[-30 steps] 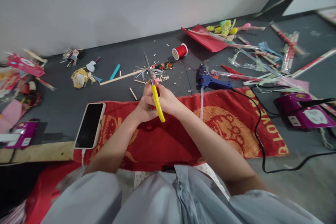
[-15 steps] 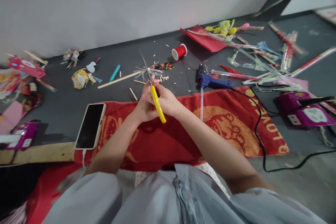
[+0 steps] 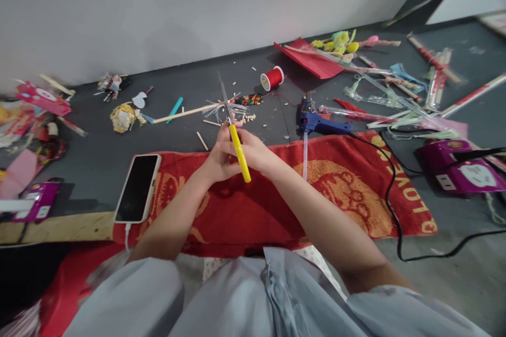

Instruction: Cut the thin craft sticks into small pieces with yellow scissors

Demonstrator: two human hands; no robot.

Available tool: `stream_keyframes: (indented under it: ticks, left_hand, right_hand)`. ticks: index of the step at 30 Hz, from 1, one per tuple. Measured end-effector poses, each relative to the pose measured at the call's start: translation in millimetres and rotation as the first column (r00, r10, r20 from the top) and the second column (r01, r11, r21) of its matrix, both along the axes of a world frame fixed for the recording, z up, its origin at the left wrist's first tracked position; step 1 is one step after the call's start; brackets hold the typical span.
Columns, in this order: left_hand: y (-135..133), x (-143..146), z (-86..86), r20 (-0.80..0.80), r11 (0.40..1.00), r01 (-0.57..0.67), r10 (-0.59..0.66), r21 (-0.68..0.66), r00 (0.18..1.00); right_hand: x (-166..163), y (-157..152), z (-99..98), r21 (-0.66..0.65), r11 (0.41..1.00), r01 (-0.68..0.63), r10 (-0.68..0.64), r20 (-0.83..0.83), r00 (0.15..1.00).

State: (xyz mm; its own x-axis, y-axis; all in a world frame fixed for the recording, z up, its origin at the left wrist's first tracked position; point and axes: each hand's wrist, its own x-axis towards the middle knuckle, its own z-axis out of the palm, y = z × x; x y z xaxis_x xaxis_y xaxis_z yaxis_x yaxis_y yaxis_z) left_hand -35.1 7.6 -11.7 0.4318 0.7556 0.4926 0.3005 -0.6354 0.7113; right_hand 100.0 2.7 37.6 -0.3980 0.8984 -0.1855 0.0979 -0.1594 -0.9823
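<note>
Scissors with a yellow handle (image 3: 241, 160) are in my right hand (image 3: 255, 150), seen edge-on with the metal blades pointing up and away. The blades cross a tuft of thin silvery strands at the right end of a pale wooden stick (image 3: 179, 115). My left hand (image 3: 219, 158) is closed, touching my right hand; its fingertips are hidden behind the scissors, so what it grips cannot be made out. Just beyond the fingertips lie a dark patterned piece (image 3: 250, 99) and small pale bits (image 3: 248, 118). The stick's left part passes over a teal stick (image 3: 174, 109).
A red thread spool (image 3: 272, 78) and a blue glue gun (image 3: 326, 124) stand right of my hands. Beneath my forearms lies a red towel (image 3: 272, 210), with a phone (image 3: 137, 188) at its left end. Purple power blocks (image 3: 460, 166), a black cable (image 3: 395, 210) and wrapped sticks (image 3: 437, 76) are around.
The wooden stick's left end has swung away from me and right, now crossing the teal stick. The scissors have tipped slightly more upright. Both hands stay together in nearly the same place.
</note>
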Motion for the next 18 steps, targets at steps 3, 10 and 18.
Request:
stream_keyframes:
  ticks: [3, 10, 18]
  left_hand:
    - [-1.2, 0.3, -0.7, -0.007, 1.000, -0.021, 0.021, -0.014, 1.000]
    - [-1.8, -3.8, 1.3, -0.100, 0.996, -0.017, 0.026, 0.084, 0.995]
    - [-1.9, -5.5, 4.1, -0.171, 0.986, -0.008, 0.037, 0.166, 0.984]
  right_hand:
    - [0.5, 0.5, -0.2, 0.004, 1.000, 0.000, 0.000, 0.019, 1.000]
    - [3.9, -0.7, 4.8, 0.064, 0.998, -0.015, 0.007, 0.130, 0.991]
    - [4.7, -2.4, 8.5, 0.096, 0.995, -0.017, -0.002, 0.194, 0.981]
